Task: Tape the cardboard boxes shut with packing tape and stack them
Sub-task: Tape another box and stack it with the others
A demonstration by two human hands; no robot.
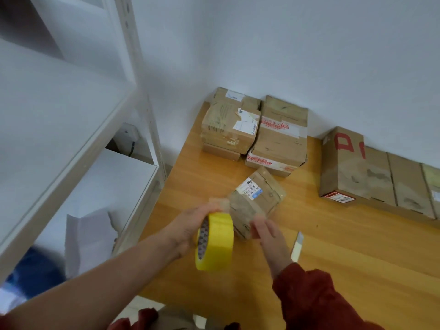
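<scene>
A small cardboard box [258, 201] with a white barcode label lies on the wooden table [357, 258], near its left edge. My left hand [190, 227] grips a yellow roll of packing tape [215, 241] just left of the box. A clear strip of tape runs from the roll onto the box's near side. My right hand [267, 236] presses its straight fingers on the box's near right corner. Taped boxes [256, 129] stand stacked at the back against the wall.
A row of larger cardboard boxes [371, 177] lines the wall at the right. A utility knife [297, 246] lies on the table right of my right hand. A white metal shelf rack [71, 139] stands to the left of the table.
</scene>
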